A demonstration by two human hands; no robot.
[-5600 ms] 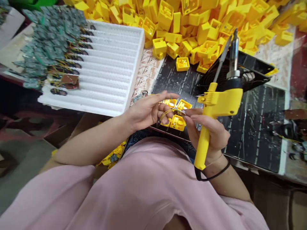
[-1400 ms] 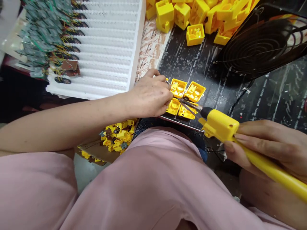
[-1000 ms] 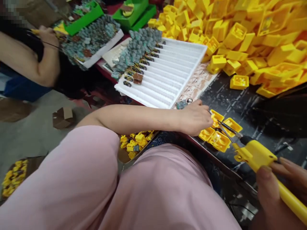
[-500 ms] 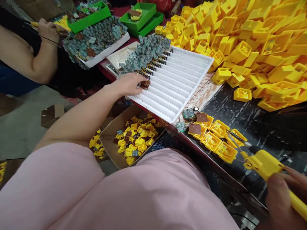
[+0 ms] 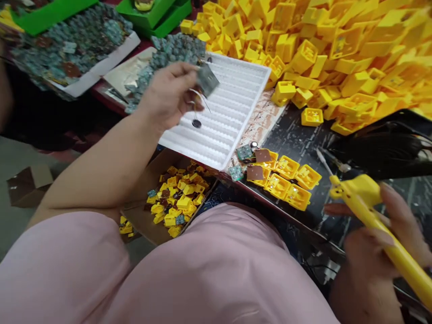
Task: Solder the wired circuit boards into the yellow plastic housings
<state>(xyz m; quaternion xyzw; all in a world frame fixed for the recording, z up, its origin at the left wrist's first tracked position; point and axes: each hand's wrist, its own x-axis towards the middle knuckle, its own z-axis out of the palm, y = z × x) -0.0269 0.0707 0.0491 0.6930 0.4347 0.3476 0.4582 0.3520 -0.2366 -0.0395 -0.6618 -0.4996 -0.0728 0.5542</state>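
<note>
Over the white ribbed foam tray (image 5: 232, 85), my left hand (image 5: 170, 92) is closed on a green circuit board (image 5: 207, 80). Thin wires and a small black disc (image 5: 196, 123) dangle below that board. My right hand (image 5: 374, 243) wraps round a yellow soldering iron (image 5: 388, 243), whose metal tip points up and left above the black table. Left of the iron, open yellow plastic housings (image 5: 277, 185) stand in two rows. Brown boards (image 5: 254, 173) rest on the leftmost housings, with green circuit boards (image 5: 244, 153) beside them.
A large heap of yellow housings (image 5: 310, 58) covers the back right. Many circuit boards (image 5: 77, 49) lie piled at the left, near green trays (image 5: 148, 15). A cardboard box (image 5: 141, 220) of yellow parts stands below the table edge. A black object (image 5: 381, 148) lies at right.
My left hand has lifted the board with its wires and disc off the foam tray. My right hand has moved the soldering iron away from the housings. The view has shifted right.
</note>
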